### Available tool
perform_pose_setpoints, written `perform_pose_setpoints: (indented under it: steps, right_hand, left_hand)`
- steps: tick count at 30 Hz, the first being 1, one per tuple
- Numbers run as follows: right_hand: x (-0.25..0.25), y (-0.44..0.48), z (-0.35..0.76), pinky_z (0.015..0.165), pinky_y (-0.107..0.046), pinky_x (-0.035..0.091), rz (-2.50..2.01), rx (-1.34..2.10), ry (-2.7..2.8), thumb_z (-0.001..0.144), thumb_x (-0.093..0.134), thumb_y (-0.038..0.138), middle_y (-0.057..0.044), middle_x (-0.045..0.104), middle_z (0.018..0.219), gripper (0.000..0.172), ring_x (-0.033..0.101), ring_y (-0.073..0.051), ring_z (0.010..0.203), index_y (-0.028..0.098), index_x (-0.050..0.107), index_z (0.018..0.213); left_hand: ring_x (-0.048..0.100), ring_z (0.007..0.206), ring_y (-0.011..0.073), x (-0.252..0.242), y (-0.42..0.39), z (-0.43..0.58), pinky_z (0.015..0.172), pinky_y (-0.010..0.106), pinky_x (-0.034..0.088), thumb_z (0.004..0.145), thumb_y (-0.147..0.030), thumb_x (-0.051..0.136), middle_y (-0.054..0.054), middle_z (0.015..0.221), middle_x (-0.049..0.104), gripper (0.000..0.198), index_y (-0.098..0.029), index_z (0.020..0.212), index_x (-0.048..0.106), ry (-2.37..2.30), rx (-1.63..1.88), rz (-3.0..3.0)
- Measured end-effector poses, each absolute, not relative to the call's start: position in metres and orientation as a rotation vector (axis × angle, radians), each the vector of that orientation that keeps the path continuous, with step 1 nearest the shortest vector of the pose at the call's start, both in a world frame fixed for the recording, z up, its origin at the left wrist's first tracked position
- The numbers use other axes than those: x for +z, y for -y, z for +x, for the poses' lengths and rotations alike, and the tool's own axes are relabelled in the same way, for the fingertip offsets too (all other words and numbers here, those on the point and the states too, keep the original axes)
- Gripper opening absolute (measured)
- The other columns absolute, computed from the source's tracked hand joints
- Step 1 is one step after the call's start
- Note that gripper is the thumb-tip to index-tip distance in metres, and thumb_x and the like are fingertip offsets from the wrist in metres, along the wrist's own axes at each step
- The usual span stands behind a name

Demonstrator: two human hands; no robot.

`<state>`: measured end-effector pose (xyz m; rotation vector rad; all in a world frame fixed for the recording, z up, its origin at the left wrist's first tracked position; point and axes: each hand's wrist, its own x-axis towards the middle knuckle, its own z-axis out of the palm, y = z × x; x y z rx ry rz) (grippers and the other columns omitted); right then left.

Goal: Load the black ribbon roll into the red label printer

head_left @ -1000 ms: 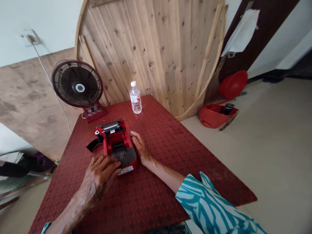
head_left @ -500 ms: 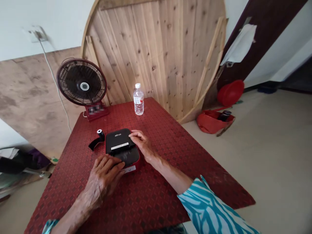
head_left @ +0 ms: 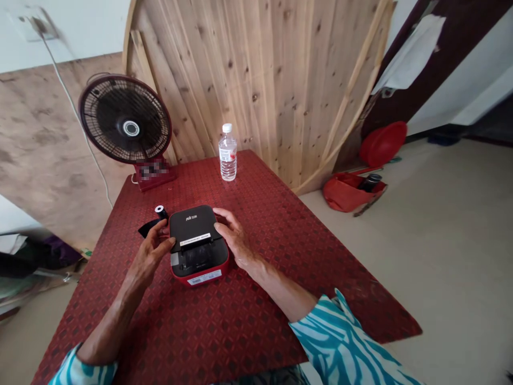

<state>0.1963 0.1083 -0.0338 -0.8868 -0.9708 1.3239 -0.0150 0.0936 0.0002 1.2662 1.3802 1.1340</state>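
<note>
A small red printer (head_left: 198,247) with a black lid lies shut on the red patterned table (head_left: 248,315). My left hand (head_left: 151,253) grips its left side, fingers curled against the lid's edge. My right hand (head_left: 233,237) holds the right side, fingers bent onto the lid. Just behind the printer's left corner stands a small black roll (head_left: 161,212) with a white end, a black strip trailing from it.
A red desk fan (head_left: 126,125) stands at the table's far left, its cord running up the wall. A clear water bottle (head_left: 227,153) is at the far edge. A round wooden tabletop (head_left: 272,80) leans on the wall. Red basins (head_left: 352,190) lie on the floor right.
The printer's lid went from raised to shut. My left hand moved from the front of the printer to its left side. The right hand stayed at the right side.
</note>
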Motion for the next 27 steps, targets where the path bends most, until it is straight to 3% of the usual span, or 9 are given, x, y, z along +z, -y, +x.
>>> perform_pose_setpoints:
  steps: [5, 11, 27]
  right_hand:
    - [-0.041, -0.108, 0.195, 0.101, -0.042, 0.046, -0.894, 1.254, 1.016, 0.079, 0.060, 0.035, -0.001, 0.067, 0.122, 0.039, 0.061, -0.023, 0.113, 0.029, 0.061, 0.117]
    - [-0.068, -0.109, 0.194, 0.105, -0.043, 0.042, -0.951, 1.190, 0.962, 0.084, 0.053, 0.055, -0.003, 0.067, 0.124, 0.042, 0.055, -0.025, 0.122, 0.028, 0.064, 0.115]
    - [-0.081, -0.111, 0.196, 0.099, -0.040, 0.045, -0.943, 1.264, 0.966, 0.085, 0.057, 0.048, -0.002, 0.067, 0.124, 0.036, 0.058, -0.024, 0.117, 0.029, 0.065, 0.114]
  left_hand:
    - [0.062, 0.106, 0.0260, -0.001, -0.088, -0.011, 0.092, 0.038, 0.049, 0.070, -0.044, 0.076, 0.009, 0.112, 0.066, 0.077, -0.019, 0.137, 0.047, -1.323, 1.163, 1.209]
    - [0.063, 0.109, 0.0305, -0.009, -0.078, -0.019, 0.090, 0.039, 0.049, 0.074, -0.051, 0.074, 0.012, 0.118, 0.067, 0.070, -0.018, 0.134, 0.053, -1.212, 1.112, 1.136]
    - [0.060, 0.104, 0.0268, -0.017, -0.073, -0.031, 0.088, 0.039, 0.049, 0.070, -0.038, 0.077, 0.007, 0.111, 0.064, 0.076, -0.027, 0.139, 0.049, -1.166, 1.023, 1.205]
